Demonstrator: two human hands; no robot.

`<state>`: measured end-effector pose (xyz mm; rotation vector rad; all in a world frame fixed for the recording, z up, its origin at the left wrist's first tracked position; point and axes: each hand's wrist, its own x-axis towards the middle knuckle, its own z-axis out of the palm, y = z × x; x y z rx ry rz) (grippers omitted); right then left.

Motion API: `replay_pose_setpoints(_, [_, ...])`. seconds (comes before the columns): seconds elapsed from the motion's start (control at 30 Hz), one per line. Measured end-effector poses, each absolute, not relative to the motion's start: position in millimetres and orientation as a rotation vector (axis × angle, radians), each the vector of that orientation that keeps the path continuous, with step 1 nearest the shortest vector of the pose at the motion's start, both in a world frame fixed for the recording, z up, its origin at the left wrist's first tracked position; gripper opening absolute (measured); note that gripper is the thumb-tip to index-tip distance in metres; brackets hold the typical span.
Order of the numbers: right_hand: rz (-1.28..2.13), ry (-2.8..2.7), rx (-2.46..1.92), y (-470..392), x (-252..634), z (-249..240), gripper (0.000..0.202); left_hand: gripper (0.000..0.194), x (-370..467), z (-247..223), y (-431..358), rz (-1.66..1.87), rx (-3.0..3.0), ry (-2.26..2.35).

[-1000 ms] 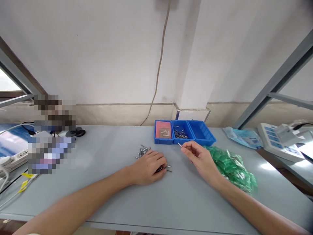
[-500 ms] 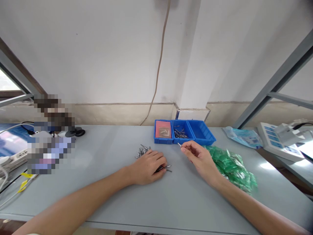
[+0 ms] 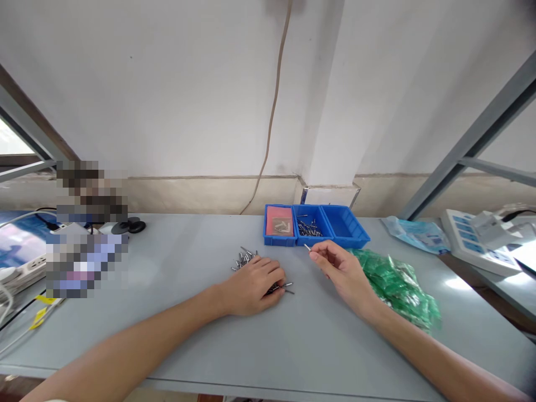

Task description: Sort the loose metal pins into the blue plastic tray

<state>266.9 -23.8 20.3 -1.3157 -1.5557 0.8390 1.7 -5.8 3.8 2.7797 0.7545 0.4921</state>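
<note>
My left hand point(image 3: 253, 286) is curled palm down over a heap of small metal pins point(image 3: 243, 259) on the grey table. Some pins poke out past its fingertips and thumb, and the palm hides the rest. To the right, my right hand point(image 3: 335, 268) pinches one slim metal pin point(image 3: 307, 247) between thumb and forefinger, just in front of the blue bins. The middle blue bin point(image 3: 314, 241) contains several similar pins. In the left blue bin point(image 3: 279, 242) are a pink sheet and a clear bag of small parts.
The right blue bin point(image 3: 345, 244) adjoins the middle one. Crumpled green plastic bags point(image 3: 397, 287) lie beside my right forearm. Farther right are a blue-and-white packet point(image 3: 416, 234) and a white device point(image 3: 477, 245). A power strip point(image 3: 31, 271) and cables are at left, near a blurred-out person.
</note>
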Motion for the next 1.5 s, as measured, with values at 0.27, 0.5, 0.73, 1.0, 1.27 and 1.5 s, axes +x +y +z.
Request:
replay_pose_setpoints(0.27, [0.830, -1.564, -1.311, -24.7, 267.3, 20.3, 0.025, 0.006, 1.6, 2.3, -5.2, 0.494, 2.784, 0.758])
replay_pose_setpoints(0.5, [0.820, -1.571, -1.316, -24.5, 266.5, 21.1, 0.027, 0.007, 1.6, 3.5, -5.4, 0.487, 2.791, 0.756])
replay_pose_setpoints(0.73, [0.840, -1.567, -1.314, -24.5, 267.2, 20.5, 0.028, 0.006, 1.7, 4.1, -5.8, 0.477, 2.779, 0.760])
replay_pose_setpoints(1.0, [0.838, -1.568, -1.306, -24.3, 267.2, 20.0, 0.029, 0.006, 2.1, 4.3, -6.2, 0.481, 2.779, 0.763])
replay_pose_setpoints(1.27, [0.808, -1.573, -1.317, -24.9, 266.7, 22.0, 0.030, 0.006, 1.7, 3.1, -5.2, 0.502, 2.791, 0.756])
replay_pose_setpoints(1.5, [0.813, -1.566, -1.308, -24.0, 267.3, 21.3, 0.030, 0.007, 1.4, 3.6, -5.2, 0.489, 2.794, 0.764])
